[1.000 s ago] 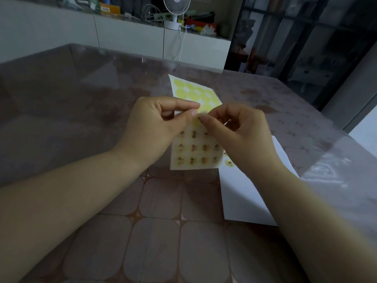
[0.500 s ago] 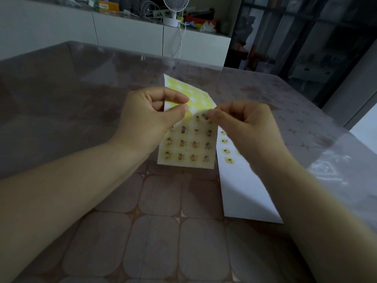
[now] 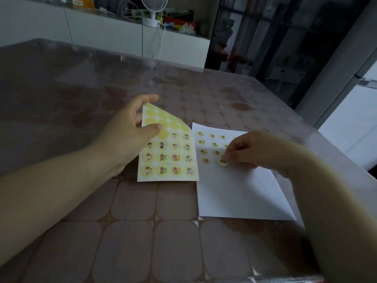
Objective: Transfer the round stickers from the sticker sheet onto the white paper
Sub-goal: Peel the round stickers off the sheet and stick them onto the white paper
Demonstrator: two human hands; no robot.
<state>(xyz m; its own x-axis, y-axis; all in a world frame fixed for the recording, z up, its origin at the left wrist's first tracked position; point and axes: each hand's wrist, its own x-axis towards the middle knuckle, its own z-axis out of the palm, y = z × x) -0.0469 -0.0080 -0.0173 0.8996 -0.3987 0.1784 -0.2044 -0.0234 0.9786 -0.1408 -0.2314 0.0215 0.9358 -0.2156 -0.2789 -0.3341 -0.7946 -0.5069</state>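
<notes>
- At centre frame, the sticker sheet (image 3: pixel 169 160) lies on the tabletop (image 3: pixel 122 231) with its top curled up. Its upper circles are blank yellow and its lower rows hold cartoon stickers.
- The left hand (image 3: pixel 130 135) has its grip pinching the sheet's upper left corner.
- Right of centre, the right hand (image 3: pixel 251 150) has its grip pinching a round sticker (image 3: pixel 222 161) against the white paper (image 3: pixel 234 197), beside the stuck stickers (image 3: pixel 212 136).
- Small print on the sheet is too small to read.

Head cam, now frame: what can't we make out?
Head view:
- Right hand hides part of the white paper; placed count unknown.
- Its fingers cover the round sticker; stuck or lifted, unclear.
- Left hand covers the sticker sheet upper-left edge.
- Sticker artwork: too small, blurred.
</notes>
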